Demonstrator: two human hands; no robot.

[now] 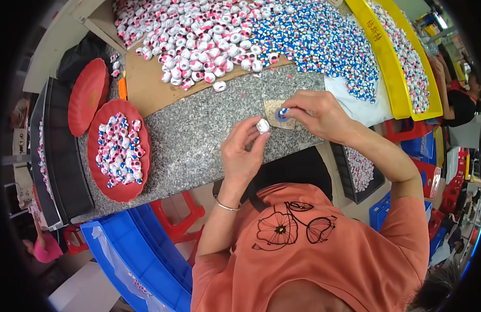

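My left hand [241, 151] pinches a small white plastic piece [263, 126] between thumb and fingertips, above the grey granite worktop [193, 130]. Close beside it, my right hand [323, 117] is closed on a tiny blue-and-white piece [284, 111]. That piece is over a small round blue dish [280, 116], which rests on a beige speckled pad [271, 108]; whether they touch, I cannot tell. Beyond my hands lie a heap of white-and-pink pieces [209, 41] and a heap of small blue-and-white pieces [323, 41].
At left, a red scalloped plate [120, 193] holds joined-looking pieces, with another red plate [88, 96] behind it. An orange-handled tool [123, 88] lies nearby. A yellow tray [388, 67] of pieces stands at right. Blue crates [128, 244] and a red stool [183, 218] are below the worktop.
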